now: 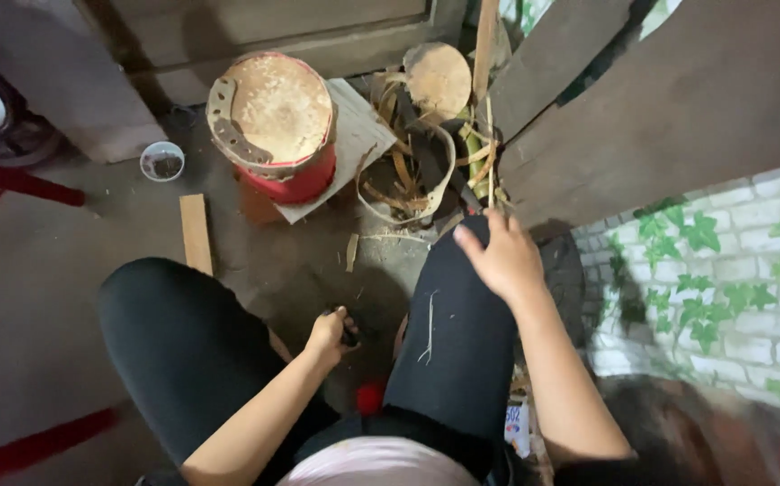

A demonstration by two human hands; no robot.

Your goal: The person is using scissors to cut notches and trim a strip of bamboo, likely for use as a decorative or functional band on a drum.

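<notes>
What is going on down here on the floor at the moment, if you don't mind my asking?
A person sits low with knees apart. The left hand grips a small dark object between the knees; what it is cannot be told. The right hand reaches over the right knee toward a pile of curled bamboo strips. Beyond stand a red drum-like container and a small white bowl.
</notes>
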